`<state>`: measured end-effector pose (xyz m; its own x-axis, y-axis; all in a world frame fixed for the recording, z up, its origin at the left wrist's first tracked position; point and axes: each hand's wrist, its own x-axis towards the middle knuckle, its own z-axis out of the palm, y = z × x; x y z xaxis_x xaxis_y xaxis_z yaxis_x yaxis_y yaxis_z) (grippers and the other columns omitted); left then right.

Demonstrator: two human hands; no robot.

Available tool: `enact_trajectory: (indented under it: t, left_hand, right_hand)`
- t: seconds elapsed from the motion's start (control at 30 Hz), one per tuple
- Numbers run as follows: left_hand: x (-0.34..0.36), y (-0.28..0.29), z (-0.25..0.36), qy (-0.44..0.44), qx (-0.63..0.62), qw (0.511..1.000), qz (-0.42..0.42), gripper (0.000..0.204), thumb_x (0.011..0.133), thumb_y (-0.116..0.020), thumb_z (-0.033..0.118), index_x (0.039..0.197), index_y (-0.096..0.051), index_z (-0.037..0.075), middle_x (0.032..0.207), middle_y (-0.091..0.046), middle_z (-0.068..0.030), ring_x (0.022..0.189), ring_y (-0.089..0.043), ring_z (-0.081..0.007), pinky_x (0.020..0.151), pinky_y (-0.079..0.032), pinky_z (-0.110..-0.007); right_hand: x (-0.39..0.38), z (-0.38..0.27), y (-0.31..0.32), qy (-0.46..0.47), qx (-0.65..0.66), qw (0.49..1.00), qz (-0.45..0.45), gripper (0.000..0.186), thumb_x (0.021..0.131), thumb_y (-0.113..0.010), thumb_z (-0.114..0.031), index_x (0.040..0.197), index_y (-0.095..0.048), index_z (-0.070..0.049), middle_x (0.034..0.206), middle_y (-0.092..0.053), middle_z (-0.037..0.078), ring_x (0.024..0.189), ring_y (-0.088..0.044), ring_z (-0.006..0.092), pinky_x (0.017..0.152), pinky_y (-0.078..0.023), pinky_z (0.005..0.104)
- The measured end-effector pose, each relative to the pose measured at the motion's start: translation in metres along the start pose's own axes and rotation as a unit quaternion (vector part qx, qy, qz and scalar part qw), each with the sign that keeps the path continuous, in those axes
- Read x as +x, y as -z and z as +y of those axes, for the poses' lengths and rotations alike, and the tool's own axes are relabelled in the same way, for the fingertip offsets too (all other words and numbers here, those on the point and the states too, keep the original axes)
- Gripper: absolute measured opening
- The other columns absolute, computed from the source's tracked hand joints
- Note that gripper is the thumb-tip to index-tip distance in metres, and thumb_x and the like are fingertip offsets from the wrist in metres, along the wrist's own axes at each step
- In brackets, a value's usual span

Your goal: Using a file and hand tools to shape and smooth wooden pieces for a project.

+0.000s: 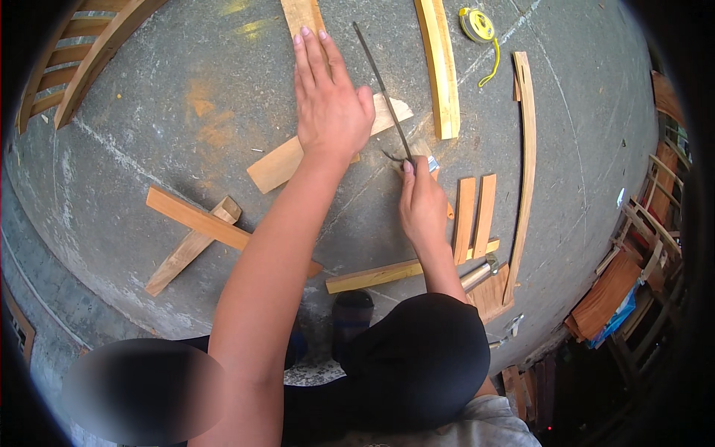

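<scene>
My left hand (328,104) lies flat, fingers stretched forward, with its fingertips on the near end of a wooden plank (304,15) at the top. Beneath its wrist a pale board (272,165) runs slantwise, partly hidden by the hand and forearm. To the right, my right hand (424,205) is closed around the handle of a saw (383,86). Its long, thin dark blade points up and away, with a gap between it and the left hand. The fingers cover most of the handle; a bit of orange shows beside them.
Crossed wood strips (190,211) lie left of my forearm. Two short strips (474,216), a hammer (480,272) and a long slat (525,149) lie right. Farther off are a thick beam (439,74), a yellow tape measure (477,24) and a slatted wooden frame (89,59).
</scene>
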<state>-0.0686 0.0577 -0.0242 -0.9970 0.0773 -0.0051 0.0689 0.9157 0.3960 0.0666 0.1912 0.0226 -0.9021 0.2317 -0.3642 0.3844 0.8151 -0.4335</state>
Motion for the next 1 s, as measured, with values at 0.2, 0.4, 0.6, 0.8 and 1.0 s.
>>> enact_trajectory:
  t: [0.2,0.4,0.6,0.8,1.0]
  left_hand:
    - [0.002,0.002,0.002,-0.008,-0.001,1.0,-0.013,0.088,0.098,-0.054,0.029,0.164,-0.011,-0.01,0.172,-0.007,-0.03,0.162,-0.006,-0.0392,0.131,-0.018,-0.049]
    - [0.0,0.0,-0.002,0.002,-0.011,1.0,0.003,0.085,0.097,-0.052,0.027,0.164,-0.013,-0.007,0.172,-0.009,-0.0275,0.162,-0.008,-0.0396,0.13,-0.023,-0.05]
    - [0.001,0.0,0.002,-0.004,-0.016,1.0,0.004,0.085,0.096,-0.053,0.026,0.164,-0.014,-0.008,0.172,-0.009,-0.0276,0.162,-0.008,-0.04,0.129,-0.024,-0.05]
    - [0.0,0.002,0.001,0.007,-0.023,1.0,-0.003,0.085,0.096,-0.053,0.026,0.164,-0.014,-0.008,0.172,-0.008,-0.0271,0.162,-0.007,-0.0396,0.129,-0.025,-0.05]
    - [0.0,0.003,0.001,0.005,-0.026,1.0,-0.011,0.085,0.097,-0.054,0.026,0.164,-0.013,-0.007,0.172,-0.008,-0.0272,0.162,-0.007,-0.0385,0.129,-0.025,-0.051]
  right_hand:
    - [0.011,-0.009,0.0,0.009,0.005,1.0,0.005,0.023,0.112,-0.046,-0.025,0.113,-0.052,-0.004,0.083,-0.069,0.027,0.077,-0.068,0.0484,0.066,-0.051,0.057]
    - [-0.012,0.008,-0.005,-0.007,-0.013,1.0,0.003,0.019,0.111,-0.049,-0.023,0.113,-0.053,-0.004,0.08,-0.068,0.027,0.075,-0.067,0.0485,0.064,-0.051,0.0565]
    - [0.003,0.004,0.0,-0.002,-0.024,1.0,-0.004,0.019,0.111,-0.05,-0.023,0.11,-0.054,-0.004,0.075,-0.066,0.025,0.073,-0.067,0.048,0.064,-0.05,0.0563]
    - [0.014,0.001,0.002,0.032,-0.02,0.999,-0.005,0.019,0.111,-0.05,-0.023,0.108,-0.052,-0.005,0.076,-0.066,0.026,0.07,-0.065,0.0491,0.06,-0.049,0.0562]
    - [0.006,0.004,0.0,0.019,-0.028,0.999,0.004,0.017,0.111,-0.05,-0.022,0.108,-0.053,-0.005,0.074,-0.065,0.027,0.07,-0.066,0.0491,0.06,-0.049,0.0567]
